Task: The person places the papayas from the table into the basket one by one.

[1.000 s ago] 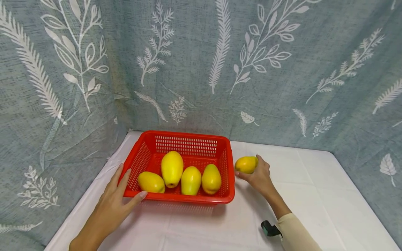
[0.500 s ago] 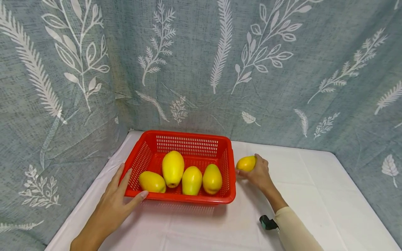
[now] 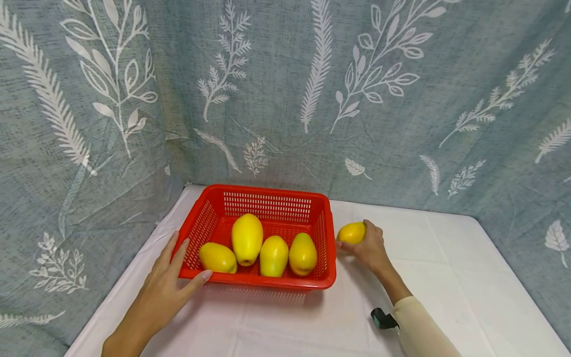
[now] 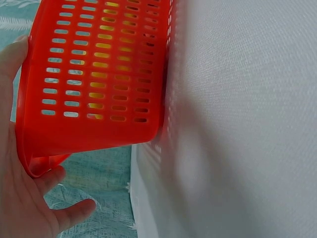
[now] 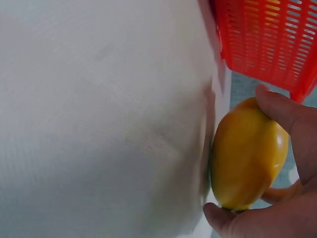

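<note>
A red slotted basket (image 3: 323, 238) stands on the white table and holds several yellow fruits (image 3: 246, 238). My left hand (image 3: 167, 290) rests with straight fingers against the basket's near left corner (image 4: 44, 148), thumb along the front rim. Just right of the basket, my right hand (image 3: 368, 245) grips one more yellow fruit (image 3: 351, 232) (image 5: 247, 153), fingers and thumb curled round it, close above the tablecloth.
The white cloth-covered table (image 3: 446, 277) stretches to the right of the basket. A grey-blue curtain with white leaf prints (image 3: 285, 99) closes off the back and both sides. A small black device (image 3: 383, 320) sits at my right wrist.
My right hand with the fruit has hardly shifted, staying beside the basket's right wall. The left hand keeps its place at the basket corner.
</note>
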A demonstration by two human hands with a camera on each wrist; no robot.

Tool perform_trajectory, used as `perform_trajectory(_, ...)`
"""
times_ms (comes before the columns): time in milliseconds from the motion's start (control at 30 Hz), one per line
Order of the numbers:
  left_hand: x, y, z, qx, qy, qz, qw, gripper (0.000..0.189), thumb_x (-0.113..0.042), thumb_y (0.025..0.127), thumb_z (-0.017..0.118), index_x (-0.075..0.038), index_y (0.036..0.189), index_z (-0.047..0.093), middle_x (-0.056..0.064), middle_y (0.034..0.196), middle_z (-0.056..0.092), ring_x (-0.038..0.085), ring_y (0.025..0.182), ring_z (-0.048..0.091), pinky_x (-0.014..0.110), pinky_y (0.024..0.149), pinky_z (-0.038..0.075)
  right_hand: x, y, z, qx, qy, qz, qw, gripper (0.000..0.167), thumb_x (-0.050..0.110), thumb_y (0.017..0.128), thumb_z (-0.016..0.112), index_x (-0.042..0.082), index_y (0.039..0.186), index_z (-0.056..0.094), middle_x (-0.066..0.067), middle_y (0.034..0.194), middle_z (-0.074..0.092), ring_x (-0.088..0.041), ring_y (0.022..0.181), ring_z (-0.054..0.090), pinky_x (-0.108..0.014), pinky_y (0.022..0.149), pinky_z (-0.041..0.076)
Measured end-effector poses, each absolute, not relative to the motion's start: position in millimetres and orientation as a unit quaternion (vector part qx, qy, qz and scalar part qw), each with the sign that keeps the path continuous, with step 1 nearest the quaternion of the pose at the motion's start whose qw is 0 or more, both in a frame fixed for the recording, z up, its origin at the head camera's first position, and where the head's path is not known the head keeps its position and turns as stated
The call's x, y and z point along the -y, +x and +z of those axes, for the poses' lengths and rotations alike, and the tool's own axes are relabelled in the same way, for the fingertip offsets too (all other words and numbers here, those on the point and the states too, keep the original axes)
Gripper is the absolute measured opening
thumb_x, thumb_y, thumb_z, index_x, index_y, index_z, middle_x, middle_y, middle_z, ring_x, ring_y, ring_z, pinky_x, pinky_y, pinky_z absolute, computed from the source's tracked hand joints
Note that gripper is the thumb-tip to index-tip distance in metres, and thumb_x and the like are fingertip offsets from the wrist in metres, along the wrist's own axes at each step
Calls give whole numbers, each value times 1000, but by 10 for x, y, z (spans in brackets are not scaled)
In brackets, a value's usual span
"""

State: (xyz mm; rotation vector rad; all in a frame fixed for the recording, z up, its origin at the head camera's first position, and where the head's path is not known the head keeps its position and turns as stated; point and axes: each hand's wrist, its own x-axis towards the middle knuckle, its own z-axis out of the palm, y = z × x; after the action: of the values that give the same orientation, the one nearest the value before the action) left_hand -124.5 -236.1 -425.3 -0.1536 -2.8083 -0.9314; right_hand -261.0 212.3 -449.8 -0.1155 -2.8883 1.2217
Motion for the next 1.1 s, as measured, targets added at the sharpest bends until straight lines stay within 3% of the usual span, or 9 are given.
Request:
perform_trajectory(667,2361,-1240,-4264,945,-52,-311,90,98,-53,99,70,4,166,24,18,178,3,57,153,24,82,112,26,-2117,-2412,-4152,910,-10,413,45,106,36,86,88,-8,160,27,-33,155,34,-44,129,48,-59,108,47)
perform_trajectory(1100,2367,-1236,-4313,941,-56,-315,108,96,-50,99,71,2,166,25,17,178,5,58,152,25,82,111,27,-2074,-2140,-3805,895,13,441,63,110,43,86,87,0,165,24,-26,161,30,-38,141,40,-58,116,44)
